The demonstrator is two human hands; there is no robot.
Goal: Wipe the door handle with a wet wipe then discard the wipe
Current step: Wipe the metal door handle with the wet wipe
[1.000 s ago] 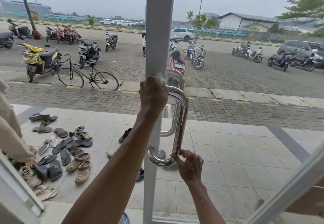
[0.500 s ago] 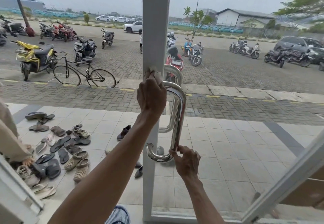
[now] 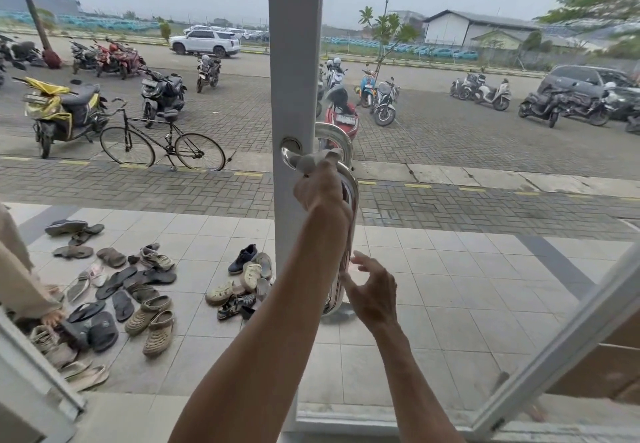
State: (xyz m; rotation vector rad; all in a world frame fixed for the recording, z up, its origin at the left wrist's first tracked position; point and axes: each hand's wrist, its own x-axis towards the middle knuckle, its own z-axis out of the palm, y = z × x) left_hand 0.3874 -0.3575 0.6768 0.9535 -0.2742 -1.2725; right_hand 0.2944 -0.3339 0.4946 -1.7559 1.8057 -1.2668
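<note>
Two hands near handle (image 3: 333, 299): left hand (image 3: 322, 189) clamps wipe (image 3: 310, 162) on its top bend, slid outward from mount; right hand (image 3: 372, 290), splayed, now off its lower end.

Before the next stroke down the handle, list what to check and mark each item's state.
1. Wet wipe gripped in the left hand: ok.
2. Wipe pressed on the door handle at its upper bend: ok.
3. Right hand clear of the lower bar: cannot tell; its fingers are open right beside it.
4. Lower bar already wiped: cannot tell.
5. Somewhere to discard the wipe in view: not ok.
</note>
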